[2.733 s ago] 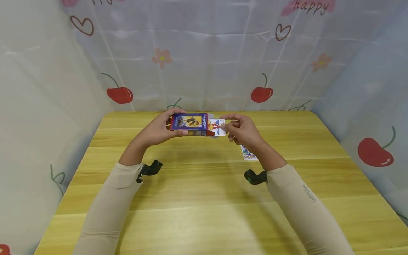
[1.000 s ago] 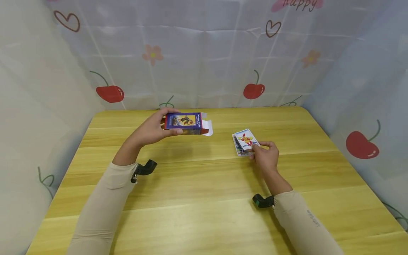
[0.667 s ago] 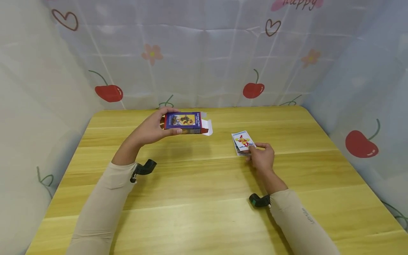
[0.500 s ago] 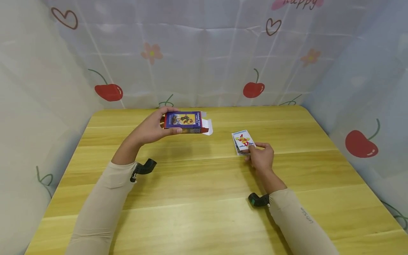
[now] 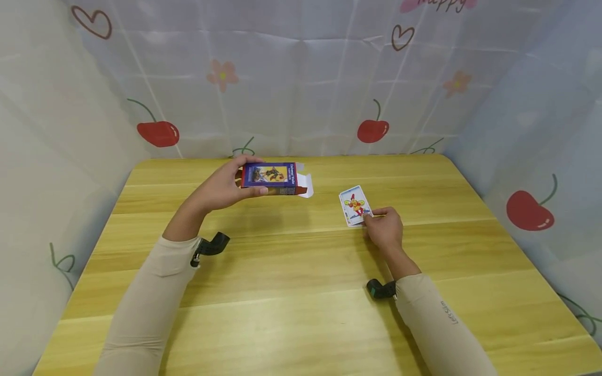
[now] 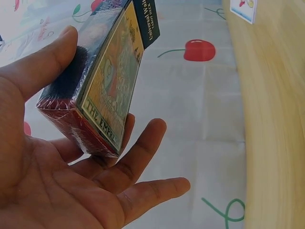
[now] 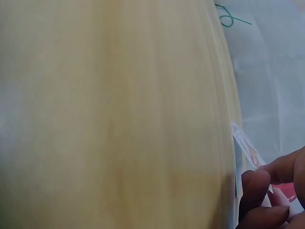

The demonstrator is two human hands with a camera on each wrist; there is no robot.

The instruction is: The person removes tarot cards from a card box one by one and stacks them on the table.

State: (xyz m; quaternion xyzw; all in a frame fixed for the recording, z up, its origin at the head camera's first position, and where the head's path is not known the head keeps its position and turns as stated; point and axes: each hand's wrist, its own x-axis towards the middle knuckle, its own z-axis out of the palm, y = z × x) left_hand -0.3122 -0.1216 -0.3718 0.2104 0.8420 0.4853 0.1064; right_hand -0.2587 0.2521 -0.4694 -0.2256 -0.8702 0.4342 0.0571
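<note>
My left hand holds a blue and red tarot card box between thumb and fingers, above the table. Its white end flap stands open toward the right. In the left wrist view, the box shows clear wrap and the words "THE EMPRE". My right hand pinches a tarot card with a red and yellow figure by its near right corner. In the right wrist view this card tilts up from the table, over another card lying there, mostly covered in the head view.
A wooden table spans the space under both hands. Behind it hangs a pale curtain printed with cherries, flowers and hearts. Each wrist carries a black camera mount.
My right hand has drawn the card out of the box and carried it right, over the card on the table, then shifted it to cover that card more. The left hand keeps holding the box.
</note>
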